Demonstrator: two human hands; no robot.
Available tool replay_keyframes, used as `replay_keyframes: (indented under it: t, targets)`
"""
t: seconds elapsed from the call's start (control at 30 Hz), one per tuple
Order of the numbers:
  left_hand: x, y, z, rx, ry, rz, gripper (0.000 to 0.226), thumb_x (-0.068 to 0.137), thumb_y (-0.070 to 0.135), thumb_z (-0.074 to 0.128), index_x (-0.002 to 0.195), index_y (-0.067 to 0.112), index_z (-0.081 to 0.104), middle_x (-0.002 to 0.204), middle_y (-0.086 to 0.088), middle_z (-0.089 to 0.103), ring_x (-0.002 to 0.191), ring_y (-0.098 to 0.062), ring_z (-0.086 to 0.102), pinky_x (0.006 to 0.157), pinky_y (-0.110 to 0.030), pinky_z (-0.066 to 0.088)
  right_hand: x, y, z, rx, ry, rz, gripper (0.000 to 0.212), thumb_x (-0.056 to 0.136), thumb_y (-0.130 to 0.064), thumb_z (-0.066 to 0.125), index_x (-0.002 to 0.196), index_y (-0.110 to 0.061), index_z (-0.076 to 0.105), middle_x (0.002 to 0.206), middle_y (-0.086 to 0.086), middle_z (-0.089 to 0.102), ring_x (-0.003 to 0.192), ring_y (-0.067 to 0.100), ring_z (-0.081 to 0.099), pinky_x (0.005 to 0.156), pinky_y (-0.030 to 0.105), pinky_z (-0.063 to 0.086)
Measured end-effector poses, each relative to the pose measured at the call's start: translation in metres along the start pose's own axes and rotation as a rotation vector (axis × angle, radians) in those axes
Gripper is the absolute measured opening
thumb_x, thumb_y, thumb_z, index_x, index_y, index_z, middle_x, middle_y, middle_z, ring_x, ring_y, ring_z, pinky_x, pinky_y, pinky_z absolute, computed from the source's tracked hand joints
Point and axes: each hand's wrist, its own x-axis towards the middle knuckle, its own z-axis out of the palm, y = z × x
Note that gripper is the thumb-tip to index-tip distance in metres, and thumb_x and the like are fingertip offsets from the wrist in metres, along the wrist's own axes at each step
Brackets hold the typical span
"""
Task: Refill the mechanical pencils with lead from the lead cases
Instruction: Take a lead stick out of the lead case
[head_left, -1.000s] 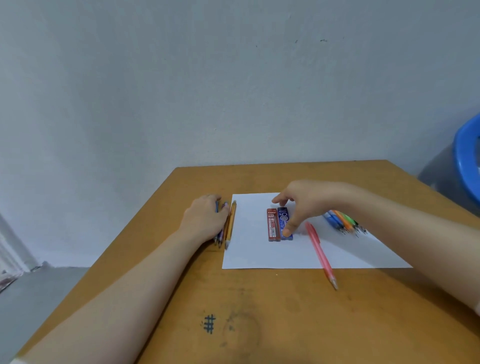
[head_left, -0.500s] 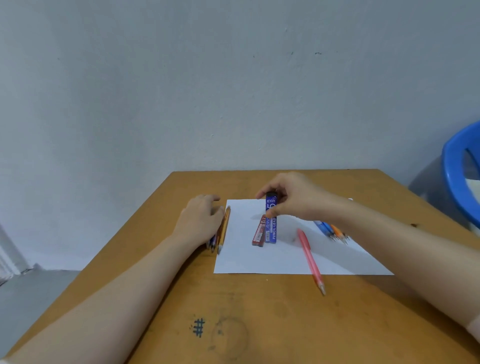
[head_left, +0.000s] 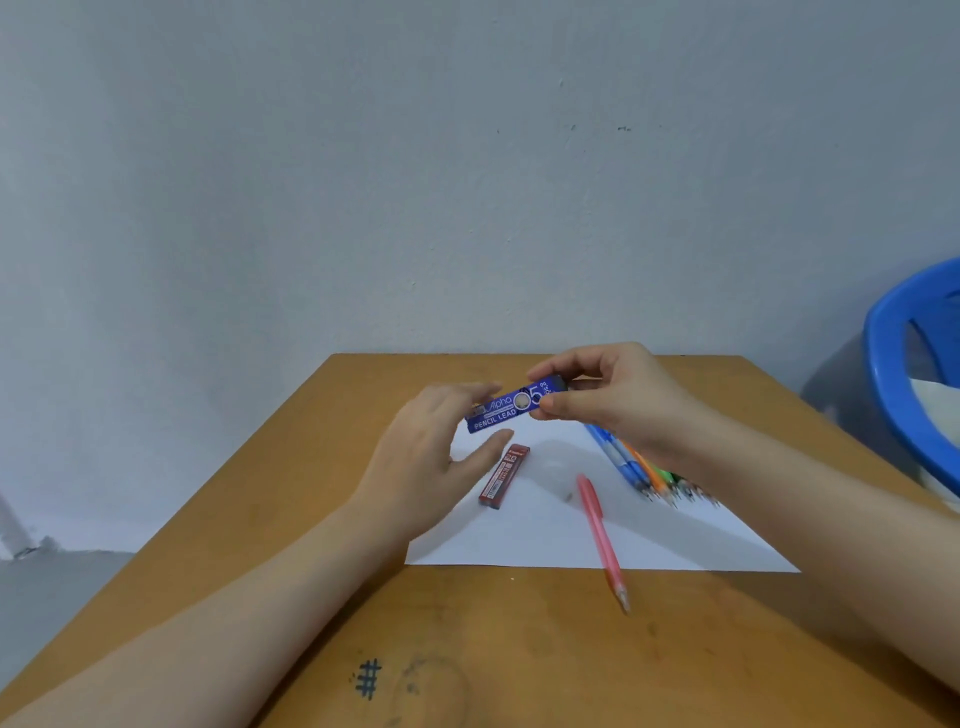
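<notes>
Plaster wall (head_left: 467, 182), pale grey with a few dark specks, rises behind the white sheet of paper (head_left: 545, 535), which is the landmark for everything else. Under the sheet is a brown wooden table (head_left: 519, 649), scuffed and smudged on the side nearer the person. Well to the right of the sheet, off the table, curves the rim of a blue plastic object (head_left: 885, 384); what it is cannot be told. Above the sheet's far edge the right hand (head_left: 618, 400) pinches one end of the blue lead case (head_left: 506, 410) between thumb and fingertips, holding it in the air, tilted down to the left. Its white print reads "Alpha", a large "0.5" and "PENCIL LEAD"; the smaller lettering is too fine to read. Over the sheet's left edge the left hand (head_left: 431, 462) is spread wide, fingers blurred at the case's free end, thumb below it; contact cannot be judged. On the sheet's right part lies a bundle of mechanical pencils (head_left: 639, 467) in blue, orange and green, tips toward the person. A pink mechanical pencil (head_left: 600, 535) crosses the sheet's near edge, its tip on bare wood. Left of centre on the sheet lies the red lead case (head_left: 505, 475), marked "2B". Nearer the person than the sheet, a "#" mark (head_left: 369, 678) is inked on the wood beside a faint ring stain (head_left: 431, 691).
</notes>
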Motion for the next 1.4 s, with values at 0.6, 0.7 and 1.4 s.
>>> replay_keyframes:
  t: [0.6, 0.7, 1.4]
  targets:
    - [0.003, 0.007, -0.001, -0.067, 0.012, 0.049, 0.034, 0.089, 0.023, 0.059, 0.118, 0.007, 0.065, 0.099, 0.012, 0.058, 0.079, 0.004, 0.046, 0.072, 0.003, 0.033, -0.008, 0.003, -0.005, -0.144, 0.065, -0.214, 0.033, 0.069, 0.011, 0.074, 0.089, -0.015, 0.072, 0.078, 0.01, 0.071, 0.066, 0.021, 0.067, 0.072, 0.026, 0.057]
    - [0.002, 0.004, 0.0, -0.039, -0.032, 0.059, 0.033, 0.087, 0.016, 0.06, 0.119, 0.006, 0.064, 0.099, 0.003, 0.065, 0.084, 0.006, 0.045, 0.072, 0.005, 0.032, -0.007, 0.0, -0.009, -0.215, 0.009, -0.21, 0.034, 0.069, 0.014, 0.073, 0.085, -0.016, 0.071, 0.074, 0.01, 0.07, 0.058, 0.013, 0.062, 0.061, 0.019, 0.053]
    - [0.002, 0.006, 0.0, -0.123, -0.067, -0.013, 0.036, 0.085, 0.014, 0.059, 0.119, 0.004, 0.065, 0.088, 0.013, 0.056, 0.076, 0.014, 0.051, 0.067, 0.003, 0.033, -0.001, 0.01, -0.017, -0.175, -0.159, -0.154, 0.027, 0.089, 0.011, 0.052, 0.101, -0.009, 0.066, 0.069, 0.01, 0.062, 0.057, 0.011, 0.052, 0.06, 0.018, 0.046]
